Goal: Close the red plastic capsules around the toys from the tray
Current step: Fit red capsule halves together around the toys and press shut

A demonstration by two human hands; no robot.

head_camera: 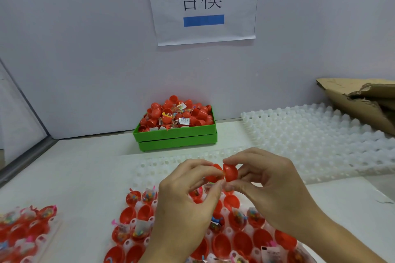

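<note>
My left hand (pixel 188 194) pinches one red capsule half (pixel 214 174) between thumb and fingers. My right hand (pixel 265 179) pinches the other red half (pixel 230 172) and holds it against the first, the two halves meeting at an angle above the tray. Below my hands lies a white cell tray (pixel 145 215) with several open red capsule halves, some filled with small bagged toys (pixel 140 228).
A green bin (pixel 177 136) heaped with red capsules and toy bags stands at the back wall. White empty cell trays (pixel 320 134) lie to the right, torn cardboard (pixel 363 100) beyond them. Another filled tray (pixel 25 228) sits at the lower left.
</note>
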